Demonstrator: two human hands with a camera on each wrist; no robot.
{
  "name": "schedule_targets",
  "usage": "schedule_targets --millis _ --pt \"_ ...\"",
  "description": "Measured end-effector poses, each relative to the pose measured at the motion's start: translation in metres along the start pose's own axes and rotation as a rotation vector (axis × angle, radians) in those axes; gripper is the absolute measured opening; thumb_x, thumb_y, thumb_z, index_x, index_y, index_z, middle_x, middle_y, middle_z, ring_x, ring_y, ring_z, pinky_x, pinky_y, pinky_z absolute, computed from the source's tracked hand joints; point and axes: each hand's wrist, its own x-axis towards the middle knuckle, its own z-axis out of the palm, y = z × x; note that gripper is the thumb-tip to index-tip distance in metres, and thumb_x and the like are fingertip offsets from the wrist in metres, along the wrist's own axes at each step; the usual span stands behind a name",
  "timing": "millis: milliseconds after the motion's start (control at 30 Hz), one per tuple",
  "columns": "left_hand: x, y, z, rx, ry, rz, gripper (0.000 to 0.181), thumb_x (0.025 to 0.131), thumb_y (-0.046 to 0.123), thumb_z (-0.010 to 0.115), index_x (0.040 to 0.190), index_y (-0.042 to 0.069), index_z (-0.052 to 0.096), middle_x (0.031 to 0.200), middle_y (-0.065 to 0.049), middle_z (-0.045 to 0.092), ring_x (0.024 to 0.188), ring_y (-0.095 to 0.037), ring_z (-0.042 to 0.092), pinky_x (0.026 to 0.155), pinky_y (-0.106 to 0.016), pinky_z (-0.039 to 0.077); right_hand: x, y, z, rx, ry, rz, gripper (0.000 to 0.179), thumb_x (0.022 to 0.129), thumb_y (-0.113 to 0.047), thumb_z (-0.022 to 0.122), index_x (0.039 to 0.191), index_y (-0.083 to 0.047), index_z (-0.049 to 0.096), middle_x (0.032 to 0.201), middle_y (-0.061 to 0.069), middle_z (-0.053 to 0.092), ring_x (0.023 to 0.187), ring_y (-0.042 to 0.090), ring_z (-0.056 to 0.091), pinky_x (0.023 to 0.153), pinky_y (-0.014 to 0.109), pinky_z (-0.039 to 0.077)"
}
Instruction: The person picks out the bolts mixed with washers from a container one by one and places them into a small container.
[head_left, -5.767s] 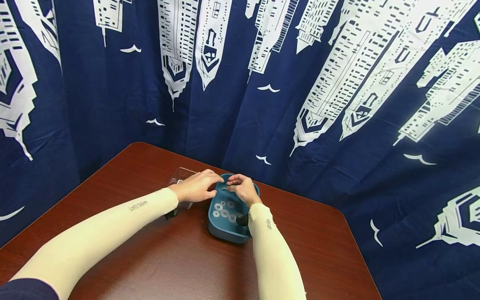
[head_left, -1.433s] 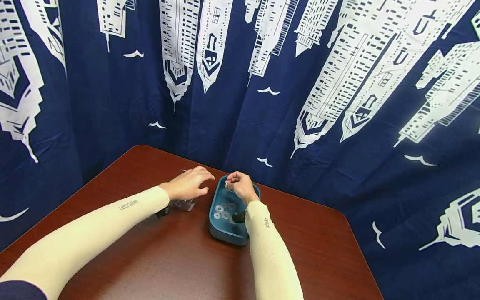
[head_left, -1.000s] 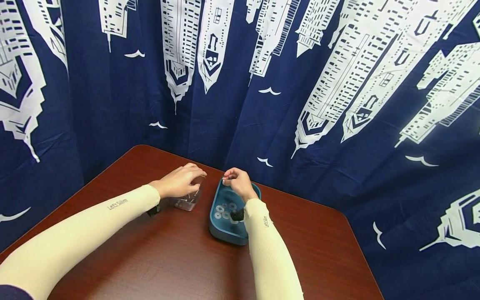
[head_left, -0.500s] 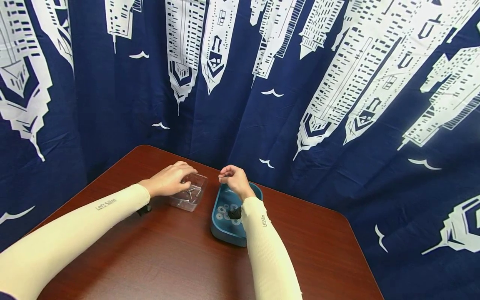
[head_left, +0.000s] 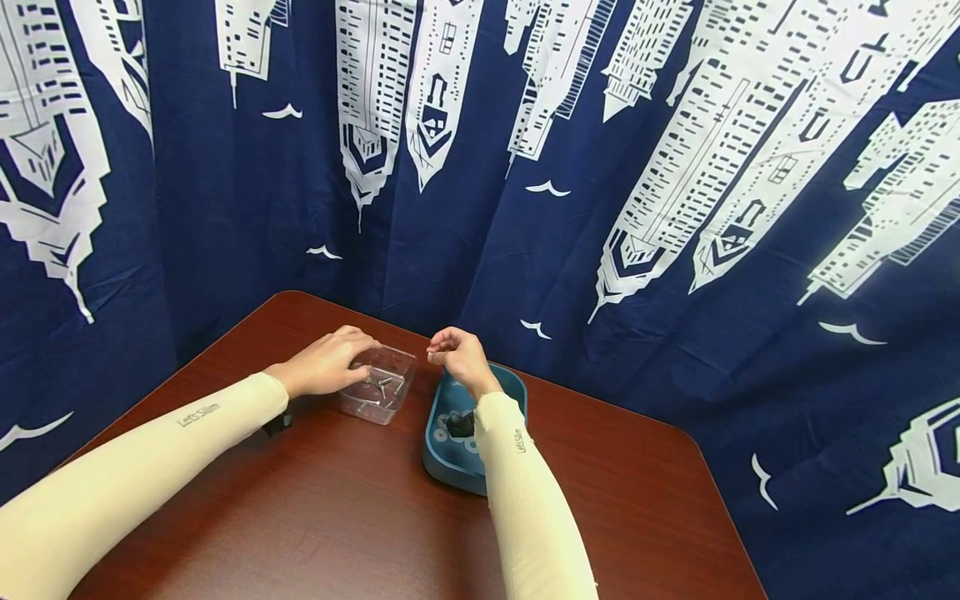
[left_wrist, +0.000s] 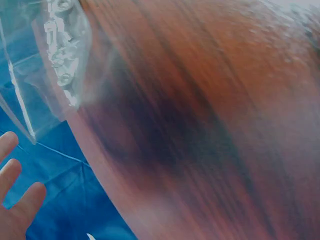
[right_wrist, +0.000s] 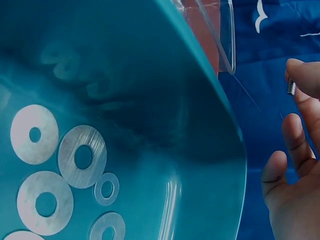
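Note:
Between thumb and forefinger my right hand (head_left: 462,360) pinches a small screw (right_wrist: 291,86), whose threaded end shows in the right wrist view. This hand is above the far left rim of a blue tray (head_left: 454,476). Flat metal washers (right_wrist: 83,157) of different sizes lie on the tray floor. Left of the tray stands a clear plastic box (head_left: 385,412) with several screws (head_left: 382,387) inside. My left hand (head_left: 324,363) hovers at the box's left side, fingers loosely spread and holding nothing; whether it touches the box I cannot tell.
Both containers stand on a brown wooden table (head_left: 352,517). A dark blue curtain (head_left: 465,275) with white buildings hangs right behind the table's far edge. A black wrist strap piece (head_left: 461,425) hangs over the tray below my right wrist.
My right hand has lifted the screw out of the blue tray and moved left toward the clear box. My left hand has drawn back to the left, uncovering more of the box.

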Motion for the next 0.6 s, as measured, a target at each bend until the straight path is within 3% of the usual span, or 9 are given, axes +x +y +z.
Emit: schedule_targets --millis 333,600 --pt "-0.008 -0.009 0.001 -0.004 -0.018 -0.047 0.046 0.090 0.016 0.067 0.134 0.004 0.062 0.133 -0.014 0.063 0.129 -0.032 0.049 0.108 -0.054 0.042 0.000 -0.004 0.003 0.006 -0.008 -0.012 0.020 0.079 0.013 0.070 0.097 0.004 0.065 0.089 0.016 0.072 0.074 0.010 0.062 0.066 0.021 0.047" --pt "-0.009 -0.013 0.007 -0.001 -0.008 -0.031 0.045 0.090 0.015 0.067 0.134 0.005 0.062 0.133 -0.012 0.064 0.128 -0.031 0.049 0.108 -0.052 0.042 0.003 -0.003 0.006 0.012 -0.026 -0.015 0.019 0.079 0.012 0.070 0.096 0.005 0.065 0.087 0.013 0.072 0.073 0.010 0.061 0.065 0.021 0.046"
